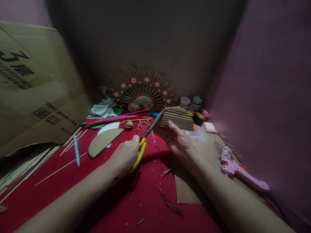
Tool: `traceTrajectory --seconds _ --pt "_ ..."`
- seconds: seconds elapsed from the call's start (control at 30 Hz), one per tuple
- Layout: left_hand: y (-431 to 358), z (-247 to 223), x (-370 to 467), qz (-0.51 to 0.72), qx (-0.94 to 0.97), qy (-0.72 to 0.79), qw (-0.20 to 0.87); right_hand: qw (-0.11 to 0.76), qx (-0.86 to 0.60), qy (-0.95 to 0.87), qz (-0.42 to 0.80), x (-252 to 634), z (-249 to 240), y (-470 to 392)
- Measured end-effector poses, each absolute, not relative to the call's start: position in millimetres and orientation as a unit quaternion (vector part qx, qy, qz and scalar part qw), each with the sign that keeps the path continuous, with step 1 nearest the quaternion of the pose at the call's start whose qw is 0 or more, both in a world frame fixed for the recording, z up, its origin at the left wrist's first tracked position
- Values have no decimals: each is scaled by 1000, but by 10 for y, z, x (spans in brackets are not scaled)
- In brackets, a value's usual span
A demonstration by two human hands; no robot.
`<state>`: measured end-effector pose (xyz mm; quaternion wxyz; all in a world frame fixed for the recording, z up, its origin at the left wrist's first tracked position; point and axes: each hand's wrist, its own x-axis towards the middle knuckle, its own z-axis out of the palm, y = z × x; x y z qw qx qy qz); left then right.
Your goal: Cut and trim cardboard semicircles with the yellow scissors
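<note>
Looks light and stiffish but apt to crease along the ridges, so best pinched by the lower left edge, as with the corrugated cardboard point(179, 117) just right of centre, clamped in the fingers of the right hand point(181, 142), beside scissors point(148, 130) gripped in the curled fingers of the left hand point(126, 154).

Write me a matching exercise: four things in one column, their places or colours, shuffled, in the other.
1. scissors
2. corrugated piece
3. glue gun
4. pencil

A. light blue, beside a thin stick
B. in the right hand
C. yellow-handled, in the left hand
D. pink, right of both hands

Pairs: 1-C, 2-B, 3-D, 4-A
</note>
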<state>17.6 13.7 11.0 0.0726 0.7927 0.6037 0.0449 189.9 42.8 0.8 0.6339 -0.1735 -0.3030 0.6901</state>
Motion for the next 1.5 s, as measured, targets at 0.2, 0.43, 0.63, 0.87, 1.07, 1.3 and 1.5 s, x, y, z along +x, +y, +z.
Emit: traceTrajectory --seconds 0.2,0.43,0.63,0.87,1.07,1.3,1.5 --pt "130 129 155 46 796 600 67 639 -170 -316 680 1903 9 434" --pt "114 126 175 71 779 615 104 634 -159 -337 677 1912 -33 458" --pt "145 103 171 55 772 626 94 629 -162 -345 677 1920 -61 472" --pt "125 158 185 28 784 615 79 626 -164 -347 679 1912 -62 471" --pt "132 155 191 13 776 627 72 630 -160 -344 678 1912 -78 476" --pt "145 117 184 13 790 609 65 652 -158 -307 675 1901 -93 492" --pt "128 112 202 13 789 607 95 682 -152 -295 652 1876 -101 502"
